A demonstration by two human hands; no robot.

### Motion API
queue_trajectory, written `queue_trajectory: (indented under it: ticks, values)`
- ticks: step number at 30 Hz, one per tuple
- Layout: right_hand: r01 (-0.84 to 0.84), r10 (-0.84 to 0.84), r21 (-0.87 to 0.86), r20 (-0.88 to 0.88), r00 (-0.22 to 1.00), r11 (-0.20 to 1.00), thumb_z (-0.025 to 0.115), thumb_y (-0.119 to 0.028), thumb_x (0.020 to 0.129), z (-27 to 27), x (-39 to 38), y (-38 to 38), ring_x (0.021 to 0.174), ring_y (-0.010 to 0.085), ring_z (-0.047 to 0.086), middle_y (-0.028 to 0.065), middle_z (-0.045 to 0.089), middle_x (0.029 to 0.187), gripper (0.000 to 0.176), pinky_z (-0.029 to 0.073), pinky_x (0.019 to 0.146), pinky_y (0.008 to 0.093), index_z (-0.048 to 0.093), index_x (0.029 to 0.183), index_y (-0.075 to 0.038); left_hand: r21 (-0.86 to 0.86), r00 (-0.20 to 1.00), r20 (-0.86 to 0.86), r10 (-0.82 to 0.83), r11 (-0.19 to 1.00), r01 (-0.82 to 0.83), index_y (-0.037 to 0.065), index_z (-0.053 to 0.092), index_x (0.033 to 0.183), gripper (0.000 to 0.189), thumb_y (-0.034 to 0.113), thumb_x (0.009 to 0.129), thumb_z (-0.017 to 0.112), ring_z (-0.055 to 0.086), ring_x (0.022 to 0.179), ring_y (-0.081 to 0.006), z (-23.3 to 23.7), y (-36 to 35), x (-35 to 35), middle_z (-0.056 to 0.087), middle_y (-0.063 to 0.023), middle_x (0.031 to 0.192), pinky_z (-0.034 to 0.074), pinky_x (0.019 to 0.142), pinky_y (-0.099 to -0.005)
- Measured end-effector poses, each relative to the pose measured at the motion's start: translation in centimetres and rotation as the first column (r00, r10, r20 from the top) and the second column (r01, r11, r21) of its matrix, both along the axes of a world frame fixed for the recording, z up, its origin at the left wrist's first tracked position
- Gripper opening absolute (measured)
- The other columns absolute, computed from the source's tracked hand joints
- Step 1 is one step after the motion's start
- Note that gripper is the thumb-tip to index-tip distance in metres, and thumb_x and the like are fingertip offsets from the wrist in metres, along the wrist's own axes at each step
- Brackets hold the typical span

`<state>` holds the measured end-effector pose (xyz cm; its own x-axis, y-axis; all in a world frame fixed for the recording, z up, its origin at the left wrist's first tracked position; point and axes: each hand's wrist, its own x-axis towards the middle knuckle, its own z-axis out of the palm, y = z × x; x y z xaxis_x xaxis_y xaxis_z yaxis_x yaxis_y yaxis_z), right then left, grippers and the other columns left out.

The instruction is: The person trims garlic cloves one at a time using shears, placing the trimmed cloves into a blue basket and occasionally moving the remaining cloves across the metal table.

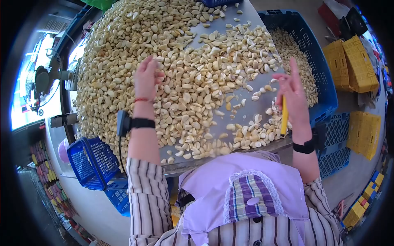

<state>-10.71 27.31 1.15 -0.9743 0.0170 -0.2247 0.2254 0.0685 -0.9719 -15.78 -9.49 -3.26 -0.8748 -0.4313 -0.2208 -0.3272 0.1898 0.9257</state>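
Observation:
A broad heap of pale cashew nuts (180, 86) covers most of the metal table (242, 107). Over the heap's middle is my left hand (147, 78), fingers curled inward close to the nuts; whatever lies between its fingertips is too small to make out. My right hand (294, 94) hovers at the table's right side, near the edge of a blue crate (324, 78) holding more nuts. Its index finger points away from me, while the other fingers close around a yellow stick-like handle (284, 117) that points back toward me. Any blade or tip on it is hidden.
A blue basket (84, 166) stands at the table's near left corner. Yellow crates (349, 65) and a blue-grey crate (334, 135) are on the right. Beyond the left edge stands a fan (43, 80). A black cable hangs from a device on my left wrist.

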Motion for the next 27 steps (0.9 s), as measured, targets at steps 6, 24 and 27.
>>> queue_trajectory:
  ticks: [6,24,27]
  values:
    - [0.046,-0.05,0.07,0.053,0.997,0.996,0.046,-0.021,0.098,-1.8,1.4,3.1,0.048,0.0017,0.045,0.0044,0.057,0.085,0.052,0.038,0.039,0.0162,0.027,0.146,-0.017,-0.111,0.974,0.09,-0.206,0.97,0.215,0.0,0.058,0.119,0.032,0.009,0.089,0.056,0.062,0.068,-0.0068,2.3,0.1,8.5,0.064,-0.0011,0.084,0.044,0.05,-0.0166]
    - [-0.522,0.546,-0.164,0.319,0.775,0.837,0.046,-0.027,0.098,-0.8,3.8,-6.7,0.047,0.0027,0.044,0.0003,0.055,0.076,0.05,0.039,0.042,0.0175,0.034,0.142,-0.006,-0.673,0.775,0.5,-0.386,0.39,0.628,0.007,0.066,0.082,0.026,0.033,0.076,0.07,0.063,0.065,-0.0293,-0.9,9.2,15.4,0.063,-0.0119,0.074,0.049,0.056,-0.0385]
    - [-0.533,0.55,-0.142,0.277,0.788,0.834,0.053,-0.032,0.094,-0.6,3.9,-6.3,0.055,0.004,0.048,0.001,0.057,0.078,0.054,0.042,0.047,0.0194,0.037,0.141,-0.01,-0.682,0.791,0.458,-0.406,0.411,0.606,0.006,0.065,0.082,0.025,0.03,0.076,0.069,0.062,0.064,-0.0311,-1.2,8.7,15.3,0.063,-0.0127,0.074,0.049,0.055,-0.0395]
